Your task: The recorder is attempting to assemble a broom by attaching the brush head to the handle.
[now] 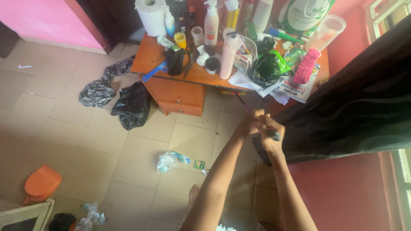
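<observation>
Both of my hands are closed around a thin red-and-dark striped stick point(242, 102) that slants from under the table edge down to my wrists. My left hand point(251, 121) grips it higher up and my right hand point(270, 131) grips just below, the two hands touching. The stick's lower end shows as a dark tip by my right wrist. A dark curtain point(355, 111) hangs directly right of my hands. What the stick ends in is hidden. My bare foot point(193, 195) stands on the tiled floor below.
An orange wooden table point(180, 92) ahead is crowded with bottles, a toilet roll point(150, 16), black bags, papers and a pink cloth point(306, 65). On the floor lie a black bag point(132, 106), a patterned cloth point(99, 87), a crumpled wrapper point(170, 160) and an orange dustpan point(41, 183).
</observation>
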